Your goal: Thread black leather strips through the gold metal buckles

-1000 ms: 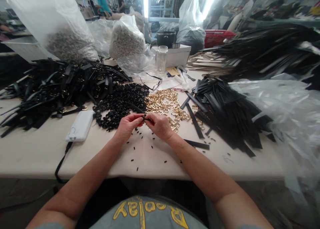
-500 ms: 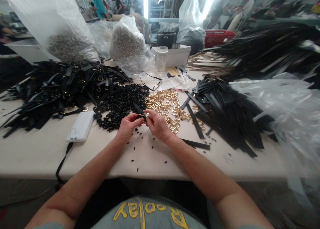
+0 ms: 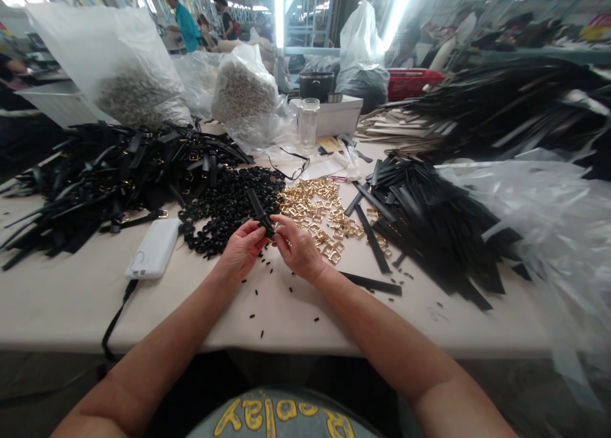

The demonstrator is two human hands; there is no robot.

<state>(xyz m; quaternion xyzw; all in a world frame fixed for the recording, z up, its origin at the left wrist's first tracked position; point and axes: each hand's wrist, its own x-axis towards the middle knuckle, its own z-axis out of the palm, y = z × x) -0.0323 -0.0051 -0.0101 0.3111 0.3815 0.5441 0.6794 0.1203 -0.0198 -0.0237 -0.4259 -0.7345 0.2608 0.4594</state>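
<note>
The left hand and the right hand are together above the worktop — the fingers of both are closed on one black strap. Its near end is partly hidden by the fingers, so a buckle there cannot be told. Black rings lie to the left, gold buckles to the right; the far-right pile is blurred.
</note>
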